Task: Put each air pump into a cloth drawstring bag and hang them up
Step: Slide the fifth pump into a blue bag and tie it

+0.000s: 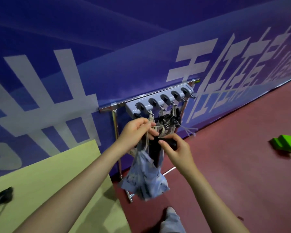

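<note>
A pale blue patterned cloth drawstring bag (145,179) hangs in mid-air in front of the rack. My left hand (135,130) pinches its beige drawstrings near the bag's mouth. My right hand (175,148) grips the black handle of an air pump (170,142), whose dark body goes down into the bag's opening. Behind my hands stands a grey hook rack (160,100) on a chrome stand, with several bagged pumps and cords hanging from its hooks.
A pale yellow-green table (57,179) lies at lower left, with a black pump (2,196) at its left edge. A green block (286,144) sits on the red floor at right. A blue banner wall (91,47) runs behind the rack. My foot (171,219) shows below.
</note>
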`<control>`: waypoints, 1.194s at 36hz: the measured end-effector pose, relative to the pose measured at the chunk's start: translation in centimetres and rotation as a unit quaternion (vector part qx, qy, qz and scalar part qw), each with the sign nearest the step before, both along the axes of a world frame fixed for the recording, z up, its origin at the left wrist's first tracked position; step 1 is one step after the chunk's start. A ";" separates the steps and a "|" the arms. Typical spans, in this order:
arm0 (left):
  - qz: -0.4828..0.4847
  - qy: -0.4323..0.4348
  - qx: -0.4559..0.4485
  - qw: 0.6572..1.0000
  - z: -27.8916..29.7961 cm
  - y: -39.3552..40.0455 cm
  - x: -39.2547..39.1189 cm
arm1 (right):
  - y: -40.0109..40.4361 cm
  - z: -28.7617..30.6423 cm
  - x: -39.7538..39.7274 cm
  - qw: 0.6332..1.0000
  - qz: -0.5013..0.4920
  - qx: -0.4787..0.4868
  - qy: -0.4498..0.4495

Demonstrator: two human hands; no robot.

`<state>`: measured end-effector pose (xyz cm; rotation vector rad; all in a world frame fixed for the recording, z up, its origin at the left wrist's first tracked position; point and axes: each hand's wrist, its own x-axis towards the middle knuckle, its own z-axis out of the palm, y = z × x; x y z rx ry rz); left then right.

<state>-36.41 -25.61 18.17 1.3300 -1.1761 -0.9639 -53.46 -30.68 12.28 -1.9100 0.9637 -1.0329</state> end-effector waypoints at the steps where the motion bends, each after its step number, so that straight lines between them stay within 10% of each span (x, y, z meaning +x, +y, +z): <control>1: 0.000 -0.004 0.004 1.000 -0.3 -0.7 -0.2 | -1.2 -0.3 -0.2 1.000 0.004 -0.003 0.011; 10: 0.081 0.044 0.032 0.995 -3.3 -11.4 -5.8 | -13.7 -1.7 -3.1 0.984 0.124 -0.029 0.125; 16: 0.179 0.123 0.038 0.975 -5.2 -17.7 -9.0 | -20.3 -2.9 -6.0 0.978 0.186 0.073 0.050; 29: 0.173 0.125 0.132 0.968 -7.4 -31.4 -11.4 | -30.6 -5.3 -8.7 0.984 0.027 0.178 -0.002; 43: 0.116 -0.106 0.214 0.964 -9.3 -40.8 -9.2 | -37.0 -8.7 -7.9 0.974 -0.028 0.223 -0.004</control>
